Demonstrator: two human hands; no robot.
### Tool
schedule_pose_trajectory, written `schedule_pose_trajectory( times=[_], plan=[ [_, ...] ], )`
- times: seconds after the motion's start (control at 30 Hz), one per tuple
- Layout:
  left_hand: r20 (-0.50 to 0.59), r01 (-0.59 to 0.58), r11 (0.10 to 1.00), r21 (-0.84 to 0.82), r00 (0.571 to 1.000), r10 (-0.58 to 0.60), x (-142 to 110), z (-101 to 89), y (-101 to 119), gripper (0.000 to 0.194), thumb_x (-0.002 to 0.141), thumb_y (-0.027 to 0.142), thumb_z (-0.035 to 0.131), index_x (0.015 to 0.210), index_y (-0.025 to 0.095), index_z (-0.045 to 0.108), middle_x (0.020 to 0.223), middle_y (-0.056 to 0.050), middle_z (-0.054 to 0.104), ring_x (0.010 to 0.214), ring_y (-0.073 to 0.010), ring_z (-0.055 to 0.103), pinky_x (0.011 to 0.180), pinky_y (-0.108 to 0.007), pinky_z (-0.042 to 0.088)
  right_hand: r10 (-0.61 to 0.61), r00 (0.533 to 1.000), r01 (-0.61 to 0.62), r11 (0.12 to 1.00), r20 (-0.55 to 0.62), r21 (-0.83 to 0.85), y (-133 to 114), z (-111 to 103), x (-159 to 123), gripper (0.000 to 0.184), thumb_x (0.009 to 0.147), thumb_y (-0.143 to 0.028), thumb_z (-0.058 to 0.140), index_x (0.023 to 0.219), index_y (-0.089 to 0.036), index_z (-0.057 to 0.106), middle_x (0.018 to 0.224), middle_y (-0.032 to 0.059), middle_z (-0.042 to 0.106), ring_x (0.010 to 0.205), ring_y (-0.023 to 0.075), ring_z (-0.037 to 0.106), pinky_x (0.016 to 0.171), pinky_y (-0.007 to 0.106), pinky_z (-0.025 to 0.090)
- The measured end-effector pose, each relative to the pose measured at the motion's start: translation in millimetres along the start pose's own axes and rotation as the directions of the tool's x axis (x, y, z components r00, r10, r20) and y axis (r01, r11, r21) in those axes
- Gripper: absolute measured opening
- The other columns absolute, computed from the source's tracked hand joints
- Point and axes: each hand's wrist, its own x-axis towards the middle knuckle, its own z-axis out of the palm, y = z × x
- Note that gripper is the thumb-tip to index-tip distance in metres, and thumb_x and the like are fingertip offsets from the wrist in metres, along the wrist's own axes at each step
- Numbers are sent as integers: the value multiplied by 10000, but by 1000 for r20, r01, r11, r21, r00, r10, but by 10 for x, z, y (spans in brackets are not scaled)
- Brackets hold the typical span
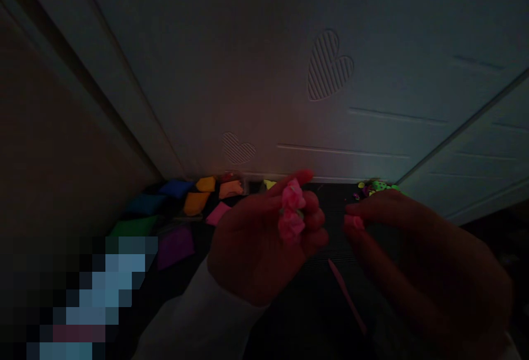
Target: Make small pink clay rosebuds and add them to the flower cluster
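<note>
My left hand (256,244) is turned palm up at the middle, its fingers curled in. Two ruffled pink clay flowers (292,225), one above the other, are held between its thumb and fingers. A little greenish material shows where they meet. To the right, my right hand (430,261) pinches a small rolled piece of pink clay (354,222) between thumb and fingertips, apart from the flowers. Below and between the hands lies a thin pink modelling tool (347,295) on the dark table (301,316). Dim light hides fine detail.
Flat packets in several colours lie at the left, among them blue (176,188), orange (195,203), green (134,226) and purple (176,246). Small green and yellow pieces (380,186) sit behind my right hand. A white panel with embossed hearts (329,68) rises behind the table.
</note>
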Motion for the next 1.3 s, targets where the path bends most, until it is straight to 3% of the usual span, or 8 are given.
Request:
schedule_pose_trajectory(
  times=[0.47,0.6,0.7,0.87,1.1,1.3],
  plan=[
    [36,6,984,-175,999,0,-32,76,-25,364,680,181,396,1016,105,515,706,-39,527,570,-77,509,489,-156,429,14,999,-14,1000,35,5,-30,-31,-1,151,760,-186,527,907,-220,527,889,-19,585,795,86,541,712,202,407],
    [65,-2,992,-129,998,10,-43,59,-50,382,663,188,430,1035,155,510,693,-16,540,664,-113,525,594,-218,436,19,999,-19,1000,35,9,-30,-36,4,159,759,-176,528,910,-225,525,893,-19,584,797,87,542,712,202,409],
    [23,-13,996,-88,1000,15,-47,53,-62,389,663,199,455,1049,209,510,691,0,547,708,-126,513,641,-255,416,19,999,-20,1000,41,8,-30,-36,17,159,759,-182,525,911,-229,521,883,-25,586,792,89,543,697,204,413],
    [-9,-6,999,-34,1000,5,-38,92,-59,385,594,237,517,977,239,556,621,17,492,590,-101,451,553,-233,373,10,999,-10,1000,33,-5,-43,-31,36,141,760,-181,521,893,-227,524,871,-24,594,774,95,549,674,214,416],
    [-60,12,997,79,998,-7,-27,112,-67,303,603,320,490,887,277,586,574,10,424,518,-102,366,489,-241,314,17,998,-18,1000,52,16,-25,-34,20,157,753,-166,526,899,-223,518,880,-14,588,770,98,547,664,221,421],
    [-31,8,1000,29,999,-8,-22,110,-70,301,582,307,516,872,265,584,567,19,413,511,-90,351,486,-228,310,13,999,-13,1000,46,-1,-14,-21,12,169,753,-173,526,914,-223,515,881,-11,581,783,101,546,670,220,423]
  ],
)
